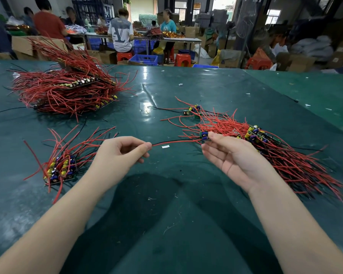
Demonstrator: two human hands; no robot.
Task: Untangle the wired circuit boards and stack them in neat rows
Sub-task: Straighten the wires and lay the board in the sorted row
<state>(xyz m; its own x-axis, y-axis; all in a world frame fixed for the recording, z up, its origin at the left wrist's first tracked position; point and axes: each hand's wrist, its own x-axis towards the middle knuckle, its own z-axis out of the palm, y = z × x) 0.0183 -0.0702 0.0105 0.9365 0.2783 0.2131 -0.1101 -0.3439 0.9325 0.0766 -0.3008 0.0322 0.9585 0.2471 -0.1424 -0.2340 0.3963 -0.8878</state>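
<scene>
My right hand pinches a small circuit board with blue and yellow parts at the near edge of a tangled heap of boards with red and black wires on the right. Its red and black wires stretch leftward to my left hand, which pinches their ends between thumb and forefinger. A small neat stack of boards with wires fanning up lies left of my left hand. A big pile of stacked boards sits at the far left.
The table is covered in dark green sheeting. A few loose boards lie beyond the right heap. Small white scraps dot the cover. Several people sit at tables in the background among cardboard boxes, blue crates and red stools.
</scene>
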